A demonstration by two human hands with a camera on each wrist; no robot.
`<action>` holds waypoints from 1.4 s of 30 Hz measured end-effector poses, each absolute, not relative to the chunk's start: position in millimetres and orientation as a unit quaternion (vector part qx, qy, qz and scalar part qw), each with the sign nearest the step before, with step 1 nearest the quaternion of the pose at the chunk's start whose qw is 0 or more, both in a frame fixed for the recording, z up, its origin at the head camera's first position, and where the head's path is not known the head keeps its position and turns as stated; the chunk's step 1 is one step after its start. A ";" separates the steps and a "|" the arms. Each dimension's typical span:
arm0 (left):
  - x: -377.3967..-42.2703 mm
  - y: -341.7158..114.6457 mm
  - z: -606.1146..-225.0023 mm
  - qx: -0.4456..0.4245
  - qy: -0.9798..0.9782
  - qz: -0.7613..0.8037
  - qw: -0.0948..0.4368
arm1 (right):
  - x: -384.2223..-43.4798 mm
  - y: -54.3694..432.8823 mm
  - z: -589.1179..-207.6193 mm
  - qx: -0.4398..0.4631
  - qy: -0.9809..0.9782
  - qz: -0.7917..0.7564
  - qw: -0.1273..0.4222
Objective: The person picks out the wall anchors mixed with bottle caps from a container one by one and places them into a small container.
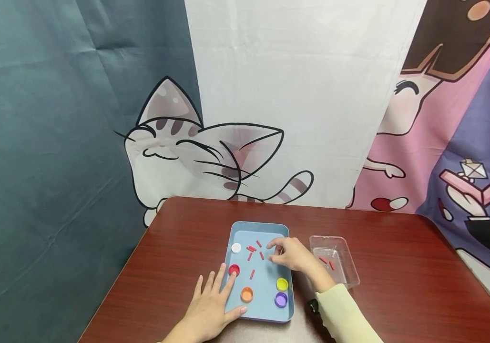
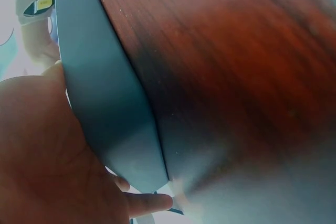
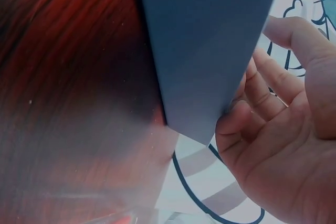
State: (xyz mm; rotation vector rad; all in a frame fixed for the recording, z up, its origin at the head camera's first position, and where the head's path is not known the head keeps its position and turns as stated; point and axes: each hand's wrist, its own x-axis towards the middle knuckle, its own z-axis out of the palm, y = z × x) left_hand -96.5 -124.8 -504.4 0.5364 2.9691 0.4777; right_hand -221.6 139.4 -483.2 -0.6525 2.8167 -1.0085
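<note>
A light blue tray [image 1: 266, 312] lies on the table with several short red sticks [image 1: 251, 248] scattered in it. My left hand [image 1: 208, 305] is spread flat over the tray's left edge, one fingertip at a small red round dish [image 1: 234, 269]. Over the tray's right side hovers my right hand [image 1: 292, 256], thumb and index finger apart, nothing visible between them. In the left wrist view, the left palm [image 2: 47, 150] lies against the tray's outer wall [image 2: 105, 72]. The right wrist view shows the right hand [image 3: 294, 135] loosely bent beside the tray wall [image 3: 205, 45], which hides some fingertips.
Also in the tray are a white round piece [image 1: 236, 247] and orange [image 1: 247, 295], yellow [image 1: 282, 285] and purple [image 1: 281, 299] round dishes. A clear plastic box [image 1: 348, 257] with red sticks [image 1: 331, 265] stands right of the tray. Behind the brown table [image 1: 185, 228] hangs a printed cloth.
</note>
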 end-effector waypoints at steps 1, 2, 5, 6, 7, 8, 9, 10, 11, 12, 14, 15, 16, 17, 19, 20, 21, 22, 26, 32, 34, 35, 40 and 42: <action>-96.5 -124.7 -504.3 0.175 0.971 0.157 0.043 | -222.3 139.2 -483.8 -0.213 0.920 -0.326 0.039; -96.5 -124.7 -504.4 0.175 0.971 0.157 0.042 | -223.0 139.1 -484.5 -0.214 0.921 -0.322 0.039; -96.6 -124.7 -504.7 0.175 0.971 0.155 0.041 | -224.6 138.5 -485.8 -0.219 0.924 -0.310 0.045; -96.6 -124.7 -504.8 0.175 0.972 0.154 0.041 | -225.1 138.4 -486.4 -0.221 0.924 -0.307 0.047; -96.5 -124.8 -504.8 0.176 0.972 0.154 0.041 | -225.6 138.1 -487.2 -0.222 0.925 -0.305 0.051; -96.5 -124.8 -504.9 0.176 0.971 0.154 0.042 | -226.2 137.8 -488.1 -0.224 0.925 -0.302 0.054; -96.4 -124.9 -504.9 0.176 0.971 0.154 0.042 | -226.7 137.2 -488.8 -0.224 0.925 -0.303 0.059; -96.2 -125.0 -504.9 0.177 0.971 0.154 0.041 | -227.5 136.5 -489.8 -0.225 0.924 -0.303 0.061; -96.1 -125.1 -504.8 0.178 0.971 0.154 0.041 | -228.3 135.8 -490.9 -0.227 0.924 -0.302 0.064; -96.0 -125.2 -504.7 0.179 0.971 0.154 0.040 | -229.2 135.0 -491.7 -0.227 0.924 -0.301 0.066; -95.8 -125.3 -504.5 0.180 0.971 0.153 0.039 | -231.3 133.3 -493.9 -0.230 0.924 -0.297 0.067; -95.7 -125.4 -504.5 0.181 0.971 0.152 0.039 | -232.3 132.3 -494.9 -0.232 0.924 -0.296 0.066; -95.7 -125.4 -504.5 0.181 0.971 0.151 0.039 | -233.4 131.6 -495.9 -0.234 0.925 -0.291 0.064; -95.7 -125.4 -504.5 0.181 0.971 0.150 0.040 | -234.5 130.9 -496.8 -0.234 0.927 -0.286 0.065; -95.8 -125.4 -504.7 0.182 0.971 0.149 0.041 | -236.8 129.7 -498.9 -0.232 0.931 -0.275 0.065; -96.0 -125.4 -505.0 0.182 0.971 0.148 0.042 | -237.8 129.1 -500.0 -0.230 0.933 -0.270 0.066; -96.2 -125.3 -505.1 0.182 0.971 0.147 0.043 | -238.8 128.5 -500.8 -0.228 0.935 -0.264 0.066; -96.5 -125.3 -505.2 0.183 0.971 0.147 0.043 | -239.6 128.1 -501.8 -0.227 0.936 -0.259 0.068; -97.4 -125.2 -505.2 0.184 0.971 0.144 0.044 | -242.0 126.1 -504.3 -0.221 0.941 -0.248 0.069; -98.4 -125.4 -504.5 0.186 0.971 0.141 0.045 | -243.0 123.4 -505.1 -0.216 0.945 -0.233 0.073; -98.6 -125.3 -504.5 0.186 0.972 0.138 0.045 | -242.7 122.6 -504.7 -0.212 0.947 -0.230 0.073; -98.6 -125.2 -504.6 0.186 0.972 0.138 0.045 | -242.5 122.2 -504.6 -0.210 0.948 -0.228 0.074; -98.5 -124.4 -504.9 0.185 0.972 0.136 0.046 | -241.3 120.5 -504.7 -0.199 0.951 -0.223 0.073; -98.3 -124.2 -504.9 0.184 0.972 0.136 0.046 | -241.1 120.0 -505.0 -0.197 0.952 -0.223 0.070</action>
